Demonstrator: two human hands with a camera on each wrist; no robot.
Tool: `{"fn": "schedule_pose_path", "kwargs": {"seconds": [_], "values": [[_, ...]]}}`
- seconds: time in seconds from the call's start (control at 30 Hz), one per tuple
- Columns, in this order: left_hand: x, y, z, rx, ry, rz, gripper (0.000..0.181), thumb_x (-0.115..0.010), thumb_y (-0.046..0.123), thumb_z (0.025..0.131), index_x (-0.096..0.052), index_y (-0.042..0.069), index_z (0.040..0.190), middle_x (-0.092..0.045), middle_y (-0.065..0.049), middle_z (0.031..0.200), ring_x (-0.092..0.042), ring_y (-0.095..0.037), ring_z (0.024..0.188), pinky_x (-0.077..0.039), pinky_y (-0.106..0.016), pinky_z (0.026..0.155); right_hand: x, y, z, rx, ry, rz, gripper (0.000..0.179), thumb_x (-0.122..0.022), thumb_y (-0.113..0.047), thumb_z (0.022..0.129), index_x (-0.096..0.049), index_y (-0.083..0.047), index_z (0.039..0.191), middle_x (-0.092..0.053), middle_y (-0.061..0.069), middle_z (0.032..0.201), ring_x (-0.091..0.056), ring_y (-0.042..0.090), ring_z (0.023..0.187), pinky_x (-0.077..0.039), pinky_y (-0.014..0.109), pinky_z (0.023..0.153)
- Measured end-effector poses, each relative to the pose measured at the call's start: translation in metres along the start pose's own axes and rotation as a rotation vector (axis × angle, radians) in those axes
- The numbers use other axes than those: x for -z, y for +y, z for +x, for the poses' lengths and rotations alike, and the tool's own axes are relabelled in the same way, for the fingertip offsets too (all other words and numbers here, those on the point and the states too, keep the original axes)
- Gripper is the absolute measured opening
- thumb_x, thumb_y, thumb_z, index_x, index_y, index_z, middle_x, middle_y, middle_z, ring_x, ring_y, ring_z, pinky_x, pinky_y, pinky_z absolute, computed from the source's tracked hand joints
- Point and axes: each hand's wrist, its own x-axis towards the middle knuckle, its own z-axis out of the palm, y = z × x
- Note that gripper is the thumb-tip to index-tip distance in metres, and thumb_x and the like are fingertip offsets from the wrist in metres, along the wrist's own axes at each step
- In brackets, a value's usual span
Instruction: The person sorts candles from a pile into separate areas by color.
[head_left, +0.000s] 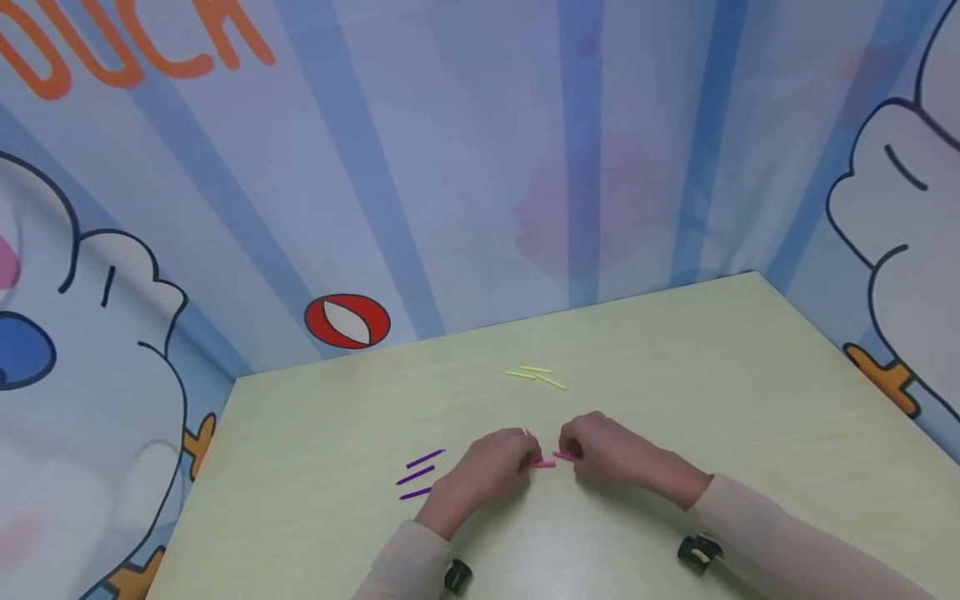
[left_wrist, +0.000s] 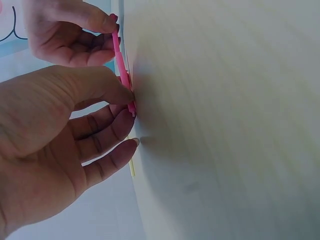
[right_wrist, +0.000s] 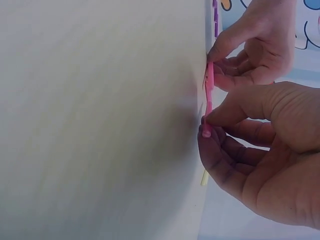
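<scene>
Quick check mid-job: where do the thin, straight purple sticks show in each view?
Head: three thin, straight purple sticks, below and left of centre, beside the left hand.
Left wrist: not visible.
Right wrist: purple sticks at the top edge, right of centre.
Shared landmark: the left hand, large lower one in left wrist, upper one in right wrist.

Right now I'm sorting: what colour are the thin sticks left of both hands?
Purple sticks, head view best.

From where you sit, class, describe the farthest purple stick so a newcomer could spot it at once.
On the pale table, find the person's left hand. Left of it lie three slanting purple sticks. The farthest purple stick is the one nearest the striped backdrop.
</scene>
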Motion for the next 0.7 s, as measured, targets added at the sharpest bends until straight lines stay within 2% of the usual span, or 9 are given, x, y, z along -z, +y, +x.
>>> {"fn": "schedule_pose_path", "kwargs": {"seconds": [0.33, 0.7], "values": [[-0.002, -0.001, -0.001, 0.023, -0.014, -0.017, 0.019, -0.071, 0.003, 0.088, -0.075, 0.012, 0.104, -0.068, 0.004, 0.092, -0.063, -0.011, 0.088, -0.051, -0.024, 0.082, 0.009, 0.007, -0.004, -0.036, 0.027, -0.032, 0.017, -0.072, 0.009, 0.078, -0.069, -0.006, 0.083, -0.056, -0.005, 0.073, -0.048, 0.012, 0.069, -0.044, 0.027, 0.063], [-0.001, -0.001, -0.002, 0.014, -0.009, -0.022, 0.019, -0.072, 0.004, 0.087, -0.075, 0.012, 0.104, -0.067, 0.004, 0.091, -0.061, -0.009, 0.085, -0.051, -0.023, 0.079, 0.025, 0.024, -0.014, -0.050, 0.066, -0.064, 0.015, -0.071, 0.010, 0.078, -0.069, -0.003, 0.086, -0.058, -0.002, 0.076, -0.048, 0.013, 0.071, -0.045, 0.028, 0.065]]}}
